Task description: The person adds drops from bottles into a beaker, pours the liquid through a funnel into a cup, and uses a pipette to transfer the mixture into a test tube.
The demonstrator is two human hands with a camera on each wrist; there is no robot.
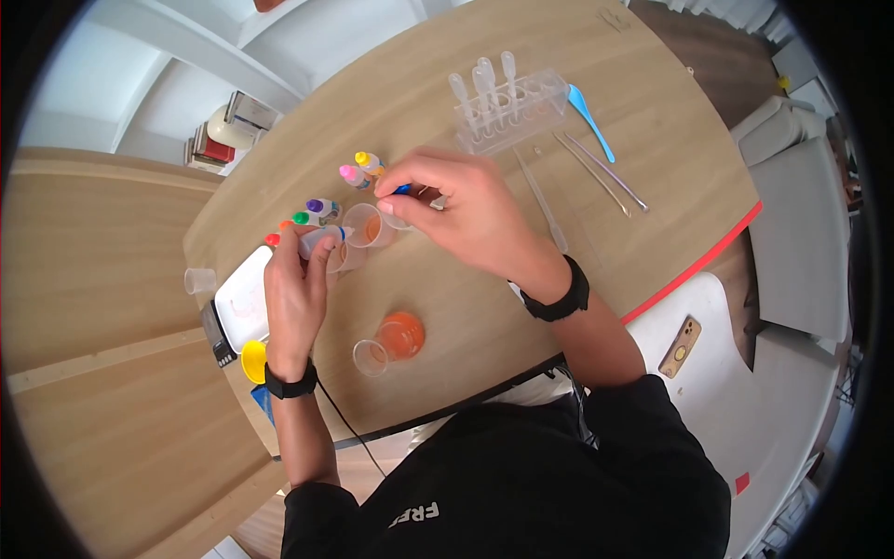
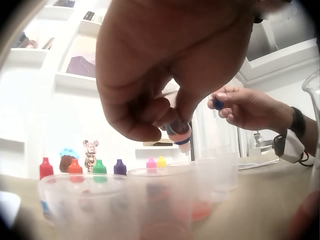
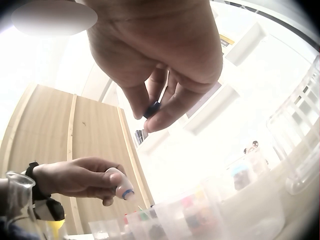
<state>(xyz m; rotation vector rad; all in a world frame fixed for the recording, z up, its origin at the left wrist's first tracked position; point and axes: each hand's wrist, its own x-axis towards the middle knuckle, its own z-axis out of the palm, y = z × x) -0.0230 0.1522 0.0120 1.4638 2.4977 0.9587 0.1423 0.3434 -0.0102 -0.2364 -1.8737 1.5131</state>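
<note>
over the worktop (image 1: 559, 102), left hand (image 1: 296, 296) grips a dropper bottle (image 1: 317, 241), nozzle tipped down over a clear cup (image 1: 346, 256); right hand (image 1: 456, 210), just beside, pinches its blue cap (image 1: 400, 189).

Bright daylight, fisheye warp, wrist-view glare

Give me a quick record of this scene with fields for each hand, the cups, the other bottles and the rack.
left hand: grips an uncapped dropper bottle, tip down over the cups
right hand: pinches a blue cap
cups: clear plastic, clustered, some holding orange liquid
other bottles: row with coloured caps, standing behind the cups
rack: clear, holds pipettes, on the wooden table
</note>
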